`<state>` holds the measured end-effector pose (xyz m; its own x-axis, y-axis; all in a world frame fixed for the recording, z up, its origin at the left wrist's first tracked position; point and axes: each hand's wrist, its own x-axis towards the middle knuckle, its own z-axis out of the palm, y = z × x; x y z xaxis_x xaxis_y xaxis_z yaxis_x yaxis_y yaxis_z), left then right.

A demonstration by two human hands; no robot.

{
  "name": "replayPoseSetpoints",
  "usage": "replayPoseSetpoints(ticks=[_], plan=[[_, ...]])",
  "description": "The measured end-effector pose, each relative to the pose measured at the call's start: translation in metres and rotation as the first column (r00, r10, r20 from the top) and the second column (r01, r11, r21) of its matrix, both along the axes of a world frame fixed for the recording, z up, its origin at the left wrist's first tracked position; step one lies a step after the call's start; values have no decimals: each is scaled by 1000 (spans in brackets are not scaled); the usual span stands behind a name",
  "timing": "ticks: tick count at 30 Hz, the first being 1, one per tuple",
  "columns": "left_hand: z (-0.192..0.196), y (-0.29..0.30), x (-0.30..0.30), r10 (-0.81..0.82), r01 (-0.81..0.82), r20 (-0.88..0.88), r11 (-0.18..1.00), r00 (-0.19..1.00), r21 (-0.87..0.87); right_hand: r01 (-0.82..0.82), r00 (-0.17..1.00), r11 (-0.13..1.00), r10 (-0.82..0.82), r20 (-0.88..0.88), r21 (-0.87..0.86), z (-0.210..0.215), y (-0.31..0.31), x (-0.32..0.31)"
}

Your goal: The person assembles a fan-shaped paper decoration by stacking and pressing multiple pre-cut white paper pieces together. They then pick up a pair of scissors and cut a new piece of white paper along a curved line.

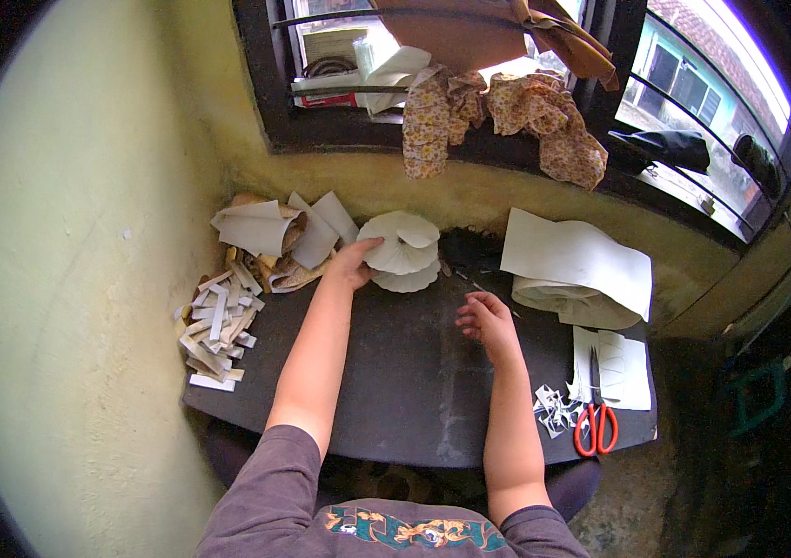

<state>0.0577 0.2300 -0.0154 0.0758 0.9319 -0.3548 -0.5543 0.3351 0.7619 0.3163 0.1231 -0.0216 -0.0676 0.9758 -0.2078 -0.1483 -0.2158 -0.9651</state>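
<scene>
My left hand [352, 267] grips a white scalloped paper disc [399, 238] near the far side of the dark table, thumb on top. The disc looks pleated toward its middle, and a second scalloped layer [408, 279] shows beneath it. My right hand [487, 325] hovers to the right of the disc, apart from it. Its fingers are loosely bent and slightly apart, with nothing visible in them. Just beyond that hand lies a thin, pointed tool [470, 281], partly hidden; its kind is unclear.
Stacked paper strips [219, 321] and crumpled sheets [261, 228] crowd the table's left side. A rolled white sheet [577, 265] lies at the far right. Nearer are orange-handled scissors [596, 423], paper scraps [554, 409] and flat white sheets [633, 372]. Flowered cloth [554, 121] hangs from the barred window.
</scene>
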Motion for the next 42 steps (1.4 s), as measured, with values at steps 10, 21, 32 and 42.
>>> replayPoseSetpoints(ticks=[10, 21, 32, 42], plan=[[-16, 4, -7, 31, -31, -148, 1000, 989, -1, -9, 1000, 1000, 9, -17, -10, 7, -5, -4], [-18, -24, -35, 60, -59, -146, 998, 987, 7, -37, 999, 999, 37, -32, 2, 7, -5, -11], [13, -178, 21, 87, -17, -422, 986, 903, 168, 114, 990, 969, -93, -105, 217, 13, -11, -5], [16, -236, 125, -257, 404, -454, 877, 853, 262, 387, 915, 785, -393, -94, 483, 58, -130, 90]])
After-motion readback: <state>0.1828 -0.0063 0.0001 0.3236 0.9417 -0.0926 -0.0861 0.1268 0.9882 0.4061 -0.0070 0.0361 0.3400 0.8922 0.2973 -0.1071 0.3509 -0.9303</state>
